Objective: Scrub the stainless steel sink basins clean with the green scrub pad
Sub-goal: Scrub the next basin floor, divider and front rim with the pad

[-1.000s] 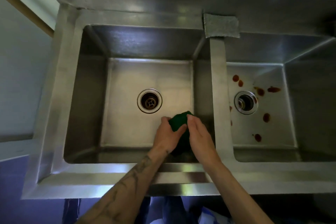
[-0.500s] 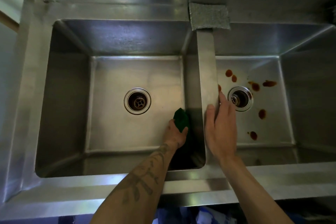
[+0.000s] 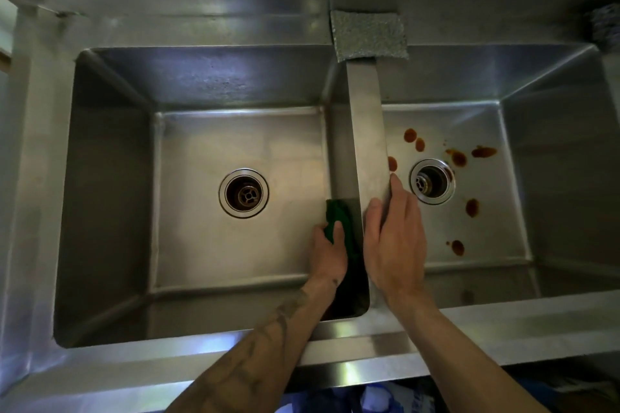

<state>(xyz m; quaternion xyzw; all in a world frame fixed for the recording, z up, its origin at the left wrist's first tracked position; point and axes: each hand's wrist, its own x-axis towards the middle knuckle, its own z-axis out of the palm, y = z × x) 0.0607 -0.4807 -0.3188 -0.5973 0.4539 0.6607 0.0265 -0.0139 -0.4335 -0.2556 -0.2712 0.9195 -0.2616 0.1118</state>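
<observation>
1. The left hand reaches down into the left basin, its fingers closed around the green pad, which sticks out past the fingertips and presses against the wall under the divider.
2. The right hand lies flat and open on the divider, holding nothing; its fingers hang over the edge toward the right basin.
3. Just beyond those fingertips sits the right drain, with reddish-brown spots scattered around it.
4. The left drain is left of the pad, apart from it.
5. No writing can be read anywhere.
6. A grey sponge rests on the back rim, well beyond both hands; the whole sink is brushed steel.
</observation>
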